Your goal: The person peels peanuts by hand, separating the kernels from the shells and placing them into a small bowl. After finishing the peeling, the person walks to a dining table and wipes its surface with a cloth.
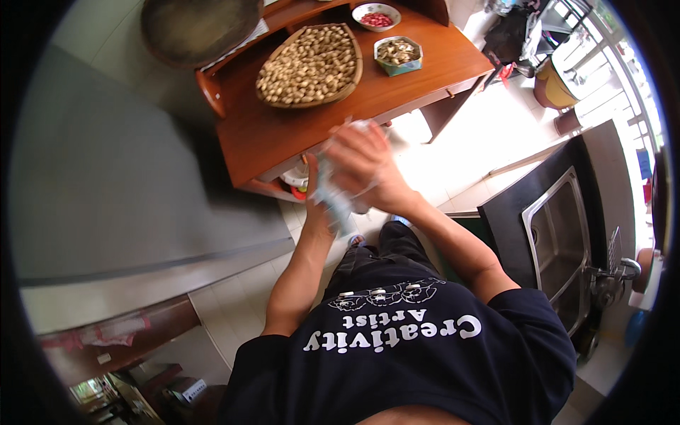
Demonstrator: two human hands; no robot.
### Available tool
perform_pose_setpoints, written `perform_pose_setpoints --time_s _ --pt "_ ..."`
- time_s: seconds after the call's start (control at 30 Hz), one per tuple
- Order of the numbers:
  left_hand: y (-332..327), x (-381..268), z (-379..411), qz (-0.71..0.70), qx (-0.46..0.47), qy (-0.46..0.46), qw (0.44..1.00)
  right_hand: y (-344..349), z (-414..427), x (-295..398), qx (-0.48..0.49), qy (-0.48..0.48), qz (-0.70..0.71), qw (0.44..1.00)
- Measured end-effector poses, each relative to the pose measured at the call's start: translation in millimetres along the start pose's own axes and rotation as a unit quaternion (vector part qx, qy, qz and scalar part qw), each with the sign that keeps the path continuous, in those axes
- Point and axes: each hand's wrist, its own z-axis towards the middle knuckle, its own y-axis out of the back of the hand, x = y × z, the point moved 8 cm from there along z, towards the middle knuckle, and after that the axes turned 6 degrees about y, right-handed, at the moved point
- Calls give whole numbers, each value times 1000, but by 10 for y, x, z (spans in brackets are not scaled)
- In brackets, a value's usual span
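Observation:
Blurred by motion, my left hand (319,215) and my right hand (366,159) are close together in front of my body. Between them is a crumpled plastic bag (336,204), partly clear and partly light blue. My left hand grips its left side, thumb pointing up. The fingers of my right hand lie over the upper part and hide much of it. Beyond my hands, a wooden desk (255,141) bears a woven basket (350,87) of unshelled peanuts (311,66). To its right are a bowl (366,11) of red peanut kernels (377,20) and a box (406,67) of peanut shells (397,51).
A large round tray (202,29) is at the desk's far left. A grey flat surface (106,186) extends along my left. On my right, a steel sink (558,239) is set in a dark counter (502,212). A yellow-brown bucket (552,90) stands near the bright window.

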Motion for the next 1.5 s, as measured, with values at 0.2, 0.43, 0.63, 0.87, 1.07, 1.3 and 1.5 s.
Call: perform_pose_setpoints --time_s 0.2,0.43,0.63,0.87,1.07,1.3,1.5 --pt "560 -402 -820 -118 -59 -116 984 -613 -267 172 -94 -263 562 778" --pt "-47 -671 -2207 702 -278 -391 526 -1650 -798 1326 48 -434 834 336" --pt "403 -499 -3642 454 -468 -333 681 -1938 -955 2250 90 -425 848 304" --pt "925 -30 -5079 -215 -389 -358 821 -1797 -729 4490 253 377 376 808" --pt "1494 -154 -7061 -244 -241 -599 724 -2843 -887 5930 354 155 612 690" --pt "1424 -520 -9551 84 -739 -509 432 -4327 -1679 7363 604 -290 659 341" --pt "1829 -1422 -9716 521 -755 -233 324 -5155 -1985 8429 592 -417 669 168"
